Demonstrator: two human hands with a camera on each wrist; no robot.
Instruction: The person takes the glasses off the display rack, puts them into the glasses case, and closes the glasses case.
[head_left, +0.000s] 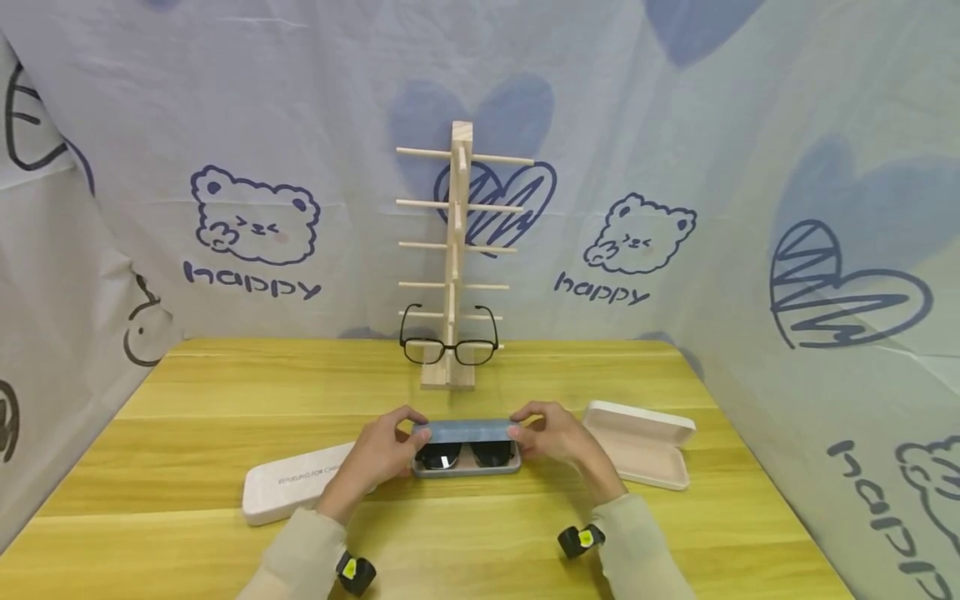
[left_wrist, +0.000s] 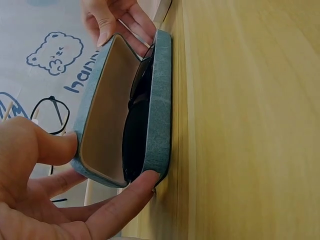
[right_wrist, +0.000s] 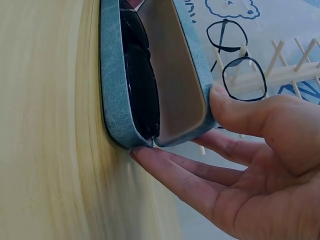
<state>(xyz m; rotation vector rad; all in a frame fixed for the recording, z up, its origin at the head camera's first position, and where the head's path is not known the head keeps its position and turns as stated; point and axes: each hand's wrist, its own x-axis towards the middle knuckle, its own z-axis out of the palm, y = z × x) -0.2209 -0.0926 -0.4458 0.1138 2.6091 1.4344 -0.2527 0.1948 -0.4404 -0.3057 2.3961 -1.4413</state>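
A blue glasses case (head_left: 467,431) sits on the table with its lid partly raised. Inside it lie dark sunglasses (head_left: 491,454), their lenses facing the front. My left hand (head_left: 381,450) grips the case's left end, thumb on the lid's edge and a fingertip at the base's corner in the left wrist view. At the opposite end my right hand (head_left: 553,435) holds it likewise, the thumb on the lid (right_wrist: 197,55) and the other fingers behind and below. The pale lining shows between lid and base.
Behind the case stands a wooden peg rack (head_left: 456,250) with black-framed glasses (head_left: 450,350) on its low pegs. A closed white case (head_left: 288,483) lies left, partly behind my left forearm. An open white case (head_left: 645,458) is on the right. Printed cloth (head_left: 360,275) walls the table (head_left: 480,542).
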